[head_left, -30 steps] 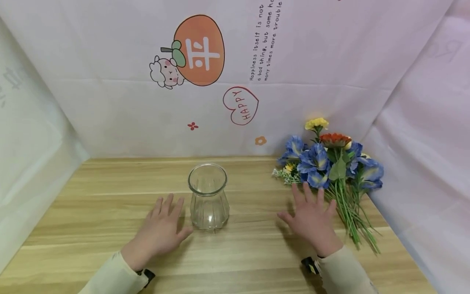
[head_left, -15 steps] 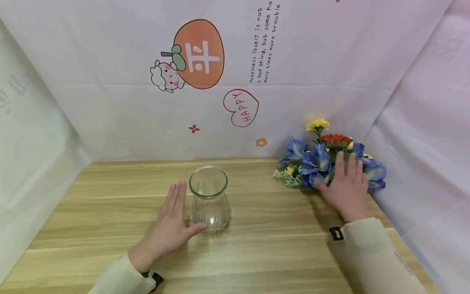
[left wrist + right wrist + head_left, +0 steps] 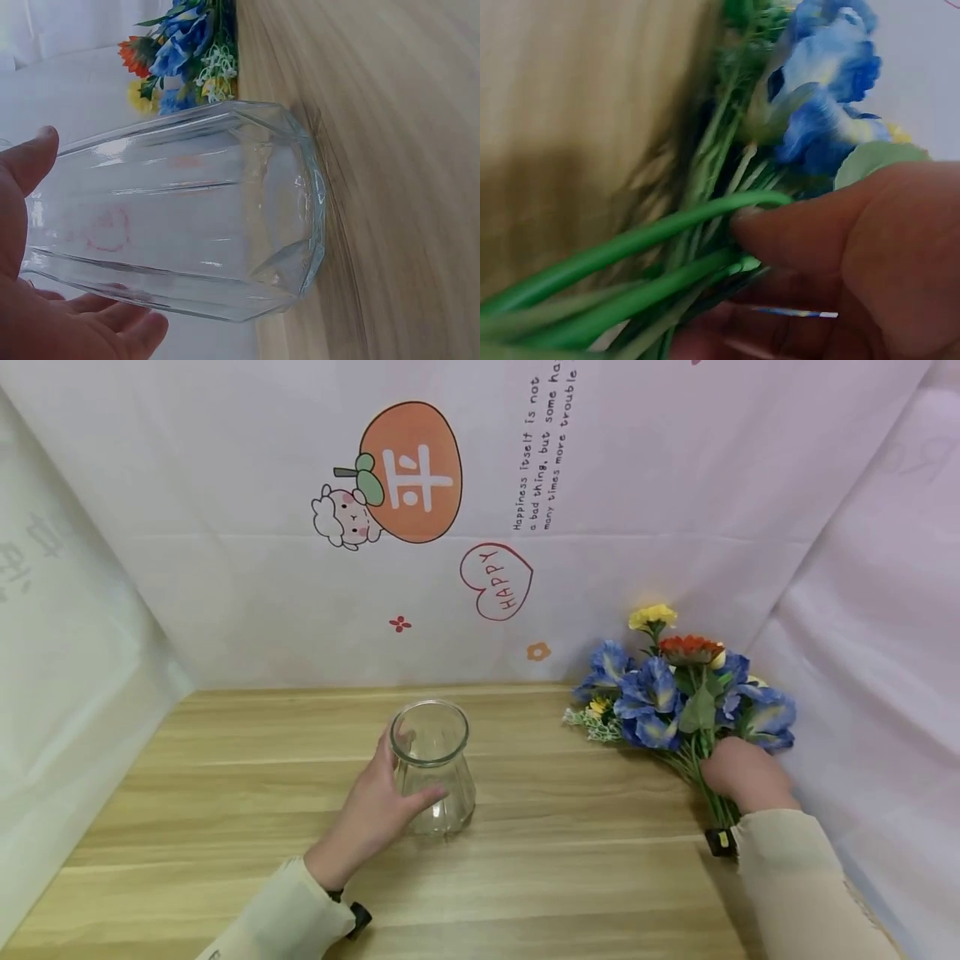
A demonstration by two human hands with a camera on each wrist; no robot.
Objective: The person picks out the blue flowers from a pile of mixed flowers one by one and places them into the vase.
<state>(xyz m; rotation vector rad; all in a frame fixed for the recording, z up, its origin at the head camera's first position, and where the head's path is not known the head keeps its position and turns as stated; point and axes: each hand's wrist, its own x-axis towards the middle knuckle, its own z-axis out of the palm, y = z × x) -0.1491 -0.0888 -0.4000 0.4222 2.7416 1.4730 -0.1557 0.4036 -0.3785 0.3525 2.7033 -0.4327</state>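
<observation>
A clear glass vase (image 3: 457, 781), wide at its base and ringed at the mouth, stands upright on the wooden table. My left hand (image 3: 371, 810) holds it from the left, thumb across the near side and fingers round the back. The left wrist view shows the ribbed glass (image 3: 187, 217) between thumb and fingers. On the right lies a bunch of artificial flowers (image 3: 651, 689) in blue, orange-red and yellow. My right hand (image 3: 750, 774) is at their green stems (image 3: 630, 251); the right wrist view shows its thumb and fingers curled round several of them.
A white cloth (image 3: 262, 610) with printed drawings and words rises behind the table (image 3: 525, 877). More white cloth (image 3: 885, 693) hangs along the right side, close to the flowers, and on the left.
My left hand has moved right from beside the vase and taken hold of it. My right hand has moved right to the flowers and gone from spread fingers to gripping stems.
</observation>
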